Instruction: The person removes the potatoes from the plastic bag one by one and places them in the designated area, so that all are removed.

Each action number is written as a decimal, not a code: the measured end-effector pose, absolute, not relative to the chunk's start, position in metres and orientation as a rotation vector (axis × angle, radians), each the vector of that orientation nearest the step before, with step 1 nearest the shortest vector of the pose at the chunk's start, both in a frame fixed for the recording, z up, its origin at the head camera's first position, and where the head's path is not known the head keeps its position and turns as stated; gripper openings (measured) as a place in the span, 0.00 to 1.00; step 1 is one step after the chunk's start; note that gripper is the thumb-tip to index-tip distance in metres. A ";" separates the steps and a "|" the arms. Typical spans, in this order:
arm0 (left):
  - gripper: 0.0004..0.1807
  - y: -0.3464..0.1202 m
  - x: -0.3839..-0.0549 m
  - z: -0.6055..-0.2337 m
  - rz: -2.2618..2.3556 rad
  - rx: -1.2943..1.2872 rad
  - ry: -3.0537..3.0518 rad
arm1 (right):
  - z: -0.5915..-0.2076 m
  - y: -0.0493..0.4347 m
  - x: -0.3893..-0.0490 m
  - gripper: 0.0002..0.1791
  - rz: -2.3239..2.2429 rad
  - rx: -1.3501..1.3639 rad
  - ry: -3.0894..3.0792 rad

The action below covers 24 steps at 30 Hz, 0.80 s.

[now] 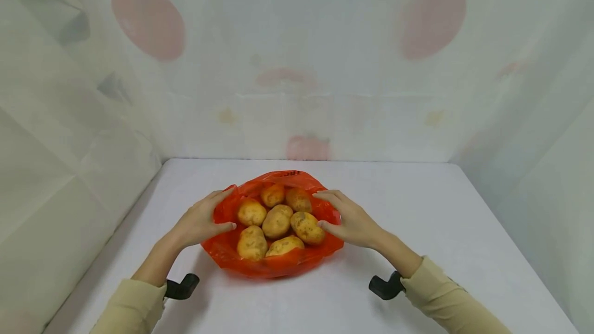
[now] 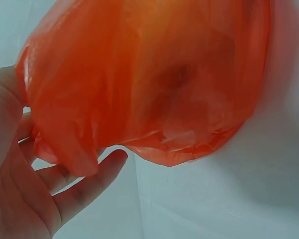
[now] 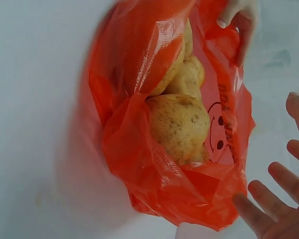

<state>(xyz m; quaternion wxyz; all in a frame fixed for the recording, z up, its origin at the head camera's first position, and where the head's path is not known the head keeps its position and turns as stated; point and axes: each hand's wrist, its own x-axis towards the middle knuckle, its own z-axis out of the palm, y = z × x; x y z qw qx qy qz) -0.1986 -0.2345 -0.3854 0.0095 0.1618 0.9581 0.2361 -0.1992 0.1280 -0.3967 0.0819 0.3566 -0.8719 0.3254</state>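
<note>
An orange-red plastic bag (image 1: pixel 274 268) stands with its mouth wide, several potatoes (image 1: pixel 277 221) showing inside. At the bag's left side is my left hand (image 1: pixel 199 221), thumb and fingers spread about the rim. The left wrist view shows its fingers (image 2: pixel 87 194) fairly straight, with part of the bag draped over them. My right hand (image 1: pixel 351 221) is at the opposite side, thumb and fingers apart. In the right wrist view its fingers (image 3: pixel 284 181) are spread beside the bag's edge; whether a fingertip touches the plastic I cannot tell. The bag hides the lower potatoes.
The bag rests on a white-covered table (image 1: pixel 417 205). A pale curtain (image 1: pixel 297 66) with faded fruit prints hangs behind the table and along its sides. Black wrist mounts (image 1: pixel 182 287) jut inward beneath both forearms.
</note>
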 end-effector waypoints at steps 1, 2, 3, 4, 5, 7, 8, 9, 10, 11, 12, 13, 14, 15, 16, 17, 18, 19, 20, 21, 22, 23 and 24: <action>0.45 -0.235 -0.198 -0.386 0.741 0.504 2.992 | -0.398 0.127 -0.200 0.31 0.983 1.070 -2.602; 0.45 -0.235 -0.198 -0.386 0.749 0.505 2.989 | -0.399 0.126 -0.200 0.31 1.003 1.077 -2.596; 0.44 -0.235 -0.198 -0.386 0.755 0.503 2.987 | -0.399 0.125 -0.201 0.31 1.027 1.087 -2.590; 0.44 -0.235 -0.197 -0.386 0.765 0.504 2.985 | -0.400 0.125 -0.201 0.31 1.051 1.098 -2.584; 0.44 -0.235 -0.197 -0.386 0.774 0.503 2.985 | -0.401 0.123 -0.202 0.31 1.072 1.108 -2.581; 0.43 -0.235 -0.197 -0.387 0.800 0.507 2.981 | -0.402 0.122 -0.203 0.31 1.107 1.121 -2.580; 0.43 -0.236 -0.197 -0.387 0.814 0.517 2.978 | -0.403 0.121 -0.204 0.30 1.120 1.125 -2.580; 0.43 -0.236 -0.197 -0.387 0.826 0.518 2.976 | -0.404 0.120 -0.204 0.31 1.125 1.127 -2.584; 0.43 -0.237 -0.197 -0.388 0.835 0.523 2.975 | -0.405 0.120 -0.205 0.31 1.126 1.127 -2.588; 0.42 -0.237 -0.198 -0.389 0.845 0.526 2.974 | -0.407 0.119 -0.206 0.31 1.124 1.127 -2.591; 0.42 -0.237 -0.198 -0.390 0.853 0.531 2.972 | -0.408 0.119 -0.206 0.31 1.123 1.127 -2.594; 0.42 -0.238 -0.199 -0.391 0.859 0.534 2.973 | -0.409 0.119 -0.207 0.31 1.121 1.125 -2.597; 0.41 -0.239 -0.199 -0.391 0.863 0.536 2.974 | -0.411 0.119 -0.208 0.31 1.121 1.122 -2.603; 0.41 -0.239 -0.200 -0.392 0.868 0.528 2.976 | -0.412 0.118 -0.208 0.31 1.121 1.119 -2.610; 0.41 -0.239 -0.200 -0.393 0.873 0.524 2.978 | -0.413 0.118 -0.209 0.30 1.120 1.115 -2.615; 0.41 -0.240 -0.201 -0.393 0.877 0.521 2.979 | -0.414 0.118 -0.210 0.30 1.119 1.112 -2.620; 0.41 -0.240 -0.201 -0.394 0.882 0.514 2.978 | -0.416 0.117 -0.211 0.30 1.120 1.105 -2.627; 0.40 -0.241 -0.202 -0.394 0.885 0.510 2.980 | -0.417 0.117 -0.212 0.30 1.122 1.098 -2.635; 0.40 -0.241 -0.202 -0.394 0.888 0.501 2.980 | -0.418 0.117 -0.212 0.30 1.126 1.095 -2.640; 0.40 -0.241 -0.202 -0.394 0.892 0.491 2.981 | -0.420 0.116 -0.213 0.30 1.125 1.092 -2.647; 0.40 -0.241 -0.202 -0.394 0.894 0.487 2.980 | -0.421 0.116 -0.214 0.30 1.124 1.088 -2.654; 0.40 -0.241 -0.202 -0.394 0.899 0.479 2.975 | -0.422 0.116 -0.214 0.30 1.128 1.086 -2.660; 0.40 -0.241 -0.202 -0.394 0.905 0.474 2.970 | -0.424 0.116 -0.215 0.30 1.128 1.082 -2.668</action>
